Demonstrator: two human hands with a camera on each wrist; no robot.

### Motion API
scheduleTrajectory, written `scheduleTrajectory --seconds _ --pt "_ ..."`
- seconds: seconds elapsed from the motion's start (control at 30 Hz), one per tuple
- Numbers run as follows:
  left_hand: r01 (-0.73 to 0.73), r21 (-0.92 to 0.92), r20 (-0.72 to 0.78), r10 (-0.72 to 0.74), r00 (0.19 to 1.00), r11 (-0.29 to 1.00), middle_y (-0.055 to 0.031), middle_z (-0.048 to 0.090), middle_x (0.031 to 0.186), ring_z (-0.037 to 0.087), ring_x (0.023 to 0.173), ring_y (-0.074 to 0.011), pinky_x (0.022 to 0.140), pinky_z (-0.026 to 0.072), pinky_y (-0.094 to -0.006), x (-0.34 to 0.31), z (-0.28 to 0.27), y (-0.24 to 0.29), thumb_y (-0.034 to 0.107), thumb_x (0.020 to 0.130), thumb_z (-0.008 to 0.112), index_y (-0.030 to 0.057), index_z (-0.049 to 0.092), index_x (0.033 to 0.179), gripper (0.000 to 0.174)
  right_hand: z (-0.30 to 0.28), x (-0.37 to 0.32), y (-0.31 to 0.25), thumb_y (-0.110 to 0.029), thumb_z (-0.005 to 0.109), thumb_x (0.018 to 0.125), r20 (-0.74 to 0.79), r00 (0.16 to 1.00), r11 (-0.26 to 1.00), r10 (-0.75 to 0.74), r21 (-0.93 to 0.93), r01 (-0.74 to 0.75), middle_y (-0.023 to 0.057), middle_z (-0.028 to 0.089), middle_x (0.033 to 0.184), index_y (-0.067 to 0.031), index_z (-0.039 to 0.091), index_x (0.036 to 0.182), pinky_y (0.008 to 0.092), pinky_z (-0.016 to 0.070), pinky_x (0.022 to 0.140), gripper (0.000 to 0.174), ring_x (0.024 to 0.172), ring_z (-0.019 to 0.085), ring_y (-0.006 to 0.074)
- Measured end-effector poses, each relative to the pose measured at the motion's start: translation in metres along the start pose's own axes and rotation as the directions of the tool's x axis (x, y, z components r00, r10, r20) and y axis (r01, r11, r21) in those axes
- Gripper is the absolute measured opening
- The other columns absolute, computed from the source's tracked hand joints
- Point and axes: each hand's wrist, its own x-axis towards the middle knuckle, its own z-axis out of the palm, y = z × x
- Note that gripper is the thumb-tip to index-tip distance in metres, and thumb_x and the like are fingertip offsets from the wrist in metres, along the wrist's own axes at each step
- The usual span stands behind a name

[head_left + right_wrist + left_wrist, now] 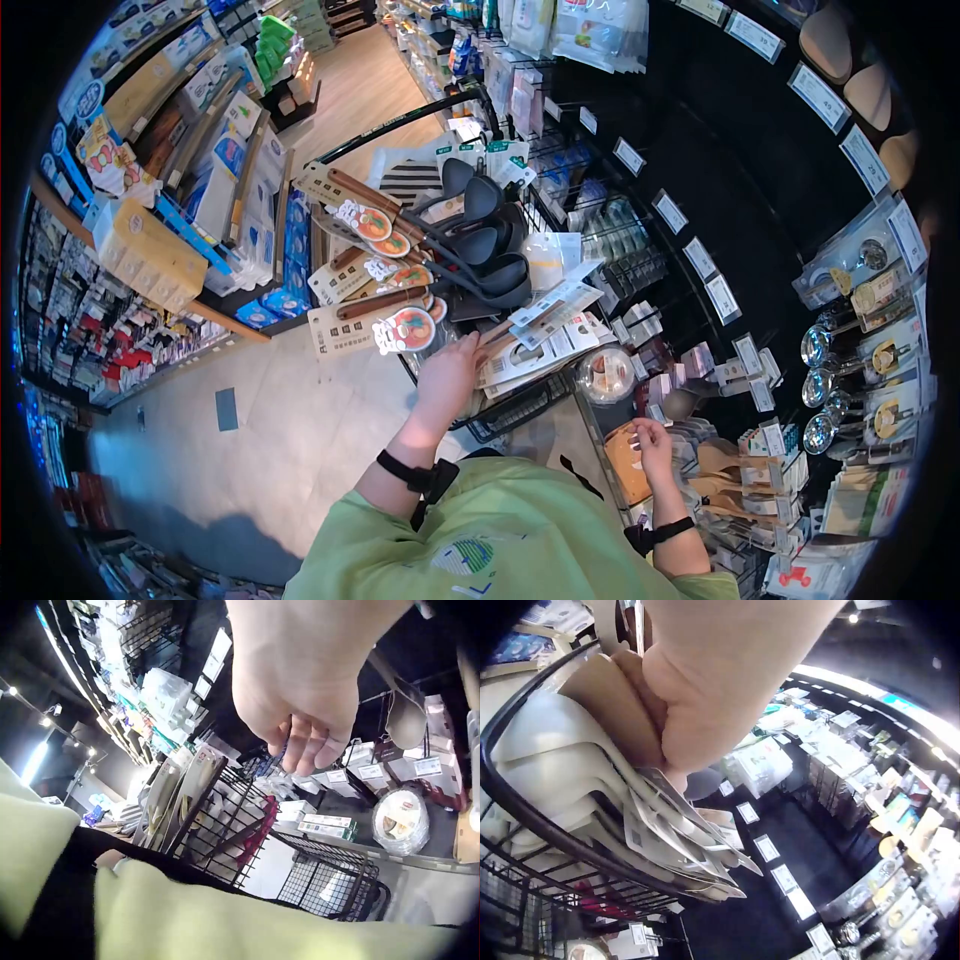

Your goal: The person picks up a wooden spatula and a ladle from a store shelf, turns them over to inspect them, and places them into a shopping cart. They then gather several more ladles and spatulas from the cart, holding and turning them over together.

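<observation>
My left hand (448, 378) reaches over the shopping cart (512, 412) and grips a wooden-handled utensil (492, 343) on a packaging card, among other carded packs. In the left wrist view, the left hand (720, 675) curls at the top of a stack of pale cards (679, 825), its fingertips partly hidden. Beside it, black ladles (508, 280) with wooden handles and printed tags pile up in the cart. My right hand (655, 450) hangs in front of the shelf, near a wooden board (625, 465). In the right wrist view, the right hand (300, 690) has loosely curled fingers and holds nothing.
Steel ladles (818, 385) and wooden spatulas (720, 480) hang on the right rack, with price tags (720, 298) along it. A round clear pack (606, 375) sits by the cart. Shelves of boxed goods (150, 255) stand across the aisle floor (200, 470).
</observation>
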Motion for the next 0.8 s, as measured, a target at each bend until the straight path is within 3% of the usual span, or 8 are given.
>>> scheduleTrajectory --seconds 0.03,0.1,0.17,0.23,0.33,0.5,0.57,0.8 --pt "-0.054 -0.031 -0.128 0.049 0.991 0.998 -0.0136 0.064 0.093 0.063 0.077 -0.0285 0.064 0.0503 -0.0377 0.003 -0.011 0.003 0.021 0.084 0.055 0.0063 0.058 0.106 0.027 0.004 0.002 -0.004 -0.009 0.048 0.090 -0.003 1.000 1.000 -0.018 0.007 0.018 0.0048 0.063 0.085 -0.0020 0.056 0.100 0.0219 0.0442 0.061 0.015 0.068 0.056 0.0094" --pt "-0.021 -0.062 -0.111 0.014 0.994 0.998 -0.0142 0.064 0.087 0.063 0.075 -0.0293 0.062 0.0494 -0.0367 0.009 -0.028 0.010 0.020 0.083 0.057 0.0049 0.060 0.103 0.025 0.012 0.008 -0.020 -0.010 0.047 0.091 -0.019 0.999 0.999 -0.033 0.021 0.033 0.0040 0.063 0.085 -0.0027 0.057 0.100 0.0204 0.0433 0.061 0.015 0.068 0.055 0.0080" --pt "0.011 -0.459 0.084 0.031 0.996 0.888 -0.0154 0.064 0.082 0.062 0.075 -0.0319 0.061 0.0480 -0.0357 0.015 -0.033 0.010 0.020 0.085 0.056 0.0029 0.061 0.099 0.023 0.023 0.013 -0.052 -0.010 0.047 0.091 -0.008 0.989 0.987 -0.145 0.063 0.145 0.0046 0.062 0.085 -0.0004 0.056 0.099 0.0218 0.0449 0.065 0.016 0.069 0.055 0.0087" --pt "-0.035 -0.542 0.103 0.108 0.989 0.840 -0.0151 0.064 0.073 0.063 0.067 -0.0272 0.059 0.0463 -0.0326 0.022 -0.041 0.020 0.020 0.086 0.056 0.0007 0.061 0.095 0.022 0.030 0.019 -0.083 -0.011 0.048 0.091 -0.020 0.978 0.976 -0.209 0.052 0.210 0.0052 0.063 0.089 -0.0014 0.056 0.104 0.0220 0.0441 0.061 0.018 0.072 0.057 0.0098" --pt "0.087 -0.682 0.379 0.249 0.891 0.726 -0.0087 0.061 0.072 0.053 0.065 -0.0098 0.062 0.0442 -0.0263 0.037 -0.041 0.028 0.019 0.085 0.058 -0.0010 0.062 0.095 0.023 0.040 0.010 -0.162 -0.019 0.045 0.093 -0.042 0.973 0.970 -0.226 0.082 0.229 0.0068 0.062 0.096 -0.0015 0.053 0.112 0.0232 0.0454 0.066 0.027 0.076 0.058 0.0115" --pt "0.259 -0.750 0.605 0.473 0.640 0.609 0.0001 0.061 0.081 0.051 0.073 -0.0067 0.067 0.0423 -0.0221 0.050 -0.026 0.034 0.017 0.087 0.057 -0.0028 0.062 0.095 0.022 0.043 0.004 -0.212 -0.025 0.042 0.094 -0.069 0.962 0.849 -0.264 0.458 0.265 0.0107 0.055 0.115 -0.0004 0.042 0.124 0.0297 0.0459 0.079 0.039 0.091 0.057 0.0158" --pt "0.331 -0.706 0.690 0.503 0.521 0.626 0.0027 0.057 0.076 0.048 0.070 -0.0039 0.063 0.0408 -0.0201 0.051 -0.021 0.037 0.017 0.087 0.057 -0.0017 0.061 0.095 0.020 0.040 0.001 -0.215 -0.024 0.045 0.094 -0.131 0.954 0.813 -0.271 0.499 0.300 0.0089 0.058 0.109 -0.0007 0.047 0.119 0.0270 0.0477 0.077 0.034 0.090 0.058 0.0135" --pt "0.395 -0.636 0.770 0.521 0.368 0.662 0.0060 0.051 0.071 0.042 0.065 -0.0013 0.057 0.0372 -0.0183 0.056 -0.012 0.058 0.018 0.088 0.057 -0.0011 0.061 0.093 0.020 0.026 -0.017 -0.208 -0.024 0.046 0.093 -0.243 0.944 0.804 -0.221 0.502 0.317 0.0073 0.061 0.102 -0.0005 0.052 0.113 0.0250 0.0487 0.074 0.031 0.087 0.060 0.0128"
